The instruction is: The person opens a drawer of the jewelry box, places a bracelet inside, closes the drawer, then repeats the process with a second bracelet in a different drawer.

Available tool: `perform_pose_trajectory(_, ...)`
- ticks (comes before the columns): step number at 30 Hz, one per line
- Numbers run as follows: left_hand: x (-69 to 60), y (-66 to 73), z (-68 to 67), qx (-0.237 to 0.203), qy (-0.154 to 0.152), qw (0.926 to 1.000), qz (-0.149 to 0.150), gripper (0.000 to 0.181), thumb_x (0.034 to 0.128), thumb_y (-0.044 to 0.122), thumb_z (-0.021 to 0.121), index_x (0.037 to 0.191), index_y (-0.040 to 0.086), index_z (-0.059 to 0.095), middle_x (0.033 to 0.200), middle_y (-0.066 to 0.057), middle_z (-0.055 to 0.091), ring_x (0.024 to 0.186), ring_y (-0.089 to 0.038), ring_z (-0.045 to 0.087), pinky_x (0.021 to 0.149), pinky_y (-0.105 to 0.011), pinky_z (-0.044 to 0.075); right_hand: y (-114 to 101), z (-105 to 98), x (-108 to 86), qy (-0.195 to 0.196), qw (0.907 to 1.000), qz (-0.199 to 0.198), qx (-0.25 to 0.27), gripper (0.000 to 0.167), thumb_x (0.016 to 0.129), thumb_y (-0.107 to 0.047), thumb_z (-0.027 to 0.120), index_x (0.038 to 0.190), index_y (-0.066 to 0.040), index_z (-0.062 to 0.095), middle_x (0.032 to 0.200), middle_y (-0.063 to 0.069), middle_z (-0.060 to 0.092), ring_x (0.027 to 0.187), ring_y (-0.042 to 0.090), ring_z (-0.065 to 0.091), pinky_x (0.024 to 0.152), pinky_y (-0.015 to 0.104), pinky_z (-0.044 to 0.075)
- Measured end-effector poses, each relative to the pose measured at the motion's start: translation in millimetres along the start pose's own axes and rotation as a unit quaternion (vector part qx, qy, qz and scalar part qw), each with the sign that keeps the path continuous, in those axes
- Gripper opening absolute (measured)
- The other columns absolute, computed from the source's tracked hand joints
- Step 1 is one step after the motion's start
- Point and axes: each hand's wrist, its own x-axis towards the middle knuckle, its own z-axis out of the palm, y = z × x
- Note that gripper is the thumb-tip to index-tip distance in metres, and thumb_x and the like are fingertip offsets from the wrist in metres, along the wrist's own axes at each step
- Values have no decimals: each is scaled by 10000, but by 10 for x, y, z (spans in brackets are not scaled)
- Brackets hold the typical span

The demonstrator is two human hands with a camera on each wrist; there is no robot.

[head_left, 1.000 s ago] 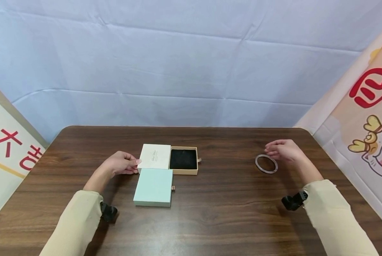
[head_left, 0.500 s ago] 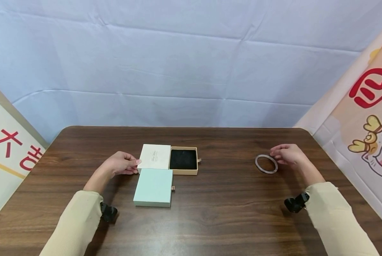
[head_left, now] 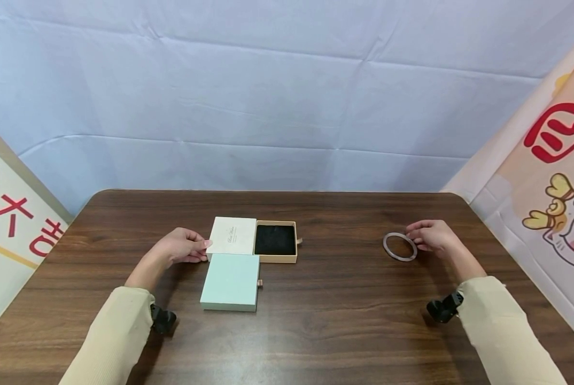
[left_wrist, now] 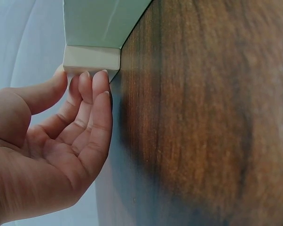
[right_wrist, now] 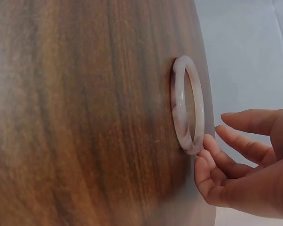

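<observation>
A white sleeve box (head_left: 232,236) with small printed lettering lies on the table, its cream drawer (head_left: 276,259) pulled out to the right and showing a black pad (head_left: 276,240). At the box's left end, my left hand (head_left: 186,245) grips it, thumb over the top edge and curled fingertips against the end face. A pale green box (head_left: 231,280) with a short ribbon tab lies directly in front. Over on the right, a pale marbled bangle (head_left: 386,247) lies flat. My right hand (head_left: 433,236) is at its right rim, fingers loosely bent; in the right wrist view (right_wrist: 254,165) the fingertips touch or nearly touch the bangle.
Everything lies on a dark wood-grain table (head_left: 330,321). A pale blue cloth (head_left: 268,96) hangs behind its far edge. Printed banners stand at the left (head_left: 17,214) and right (head_left: 551,203). Each wrist wears a small black camera.
My right hand has drawn back to the right and slightly nearer, from above the bangle's far rim to its right side. The left hand, boxes and bangle hold still.
</observation>
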Motion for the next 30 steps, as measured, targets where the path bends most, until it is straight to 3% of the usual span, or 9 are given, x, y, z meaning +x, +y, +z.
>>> perform_pose_trajectory(8, -4, 6, 1, 33, -33, 10000, 20, 237, 918, 150, 563, 932, -87, 571, 749, -79, 583, 690, -139, 617, 712, -312, 525, 29, 37, -3, 176, 9998, 11, 121, 283, 853, 4, 540, 1091, 150, 492, 677, -65, 589, 582, 22, 532, 553, 204, 492)
perform_pose_trajectory(20, -7, 12, -1, 47, -29, 10000, 5, 231, 920, 150, 560, 922, -81, 569, 754, -81, 581, 694, -143, 617, 716, -314, 525, 76, 86, 34, 466, 9983, -126, -318, 292, 824, 55, 568, 1057, 203, 475, 674, -22, 571, 576, 65, 526, 547, 224, 494)
perform_pose_trajectory(30, -15, 22, 11, 42, 3, 10000, -47, 216, 922, 134, 554, 915, -82, 569, 757, -86, 583, 697, -149, 619, 707, -313, 526, 105, 129, 46, 942, 9908, -118, -960, 233, 776, 46, 601, 969, 165, 550, 709, 60, 572, 587, 107, 552, 537, 243, 498)
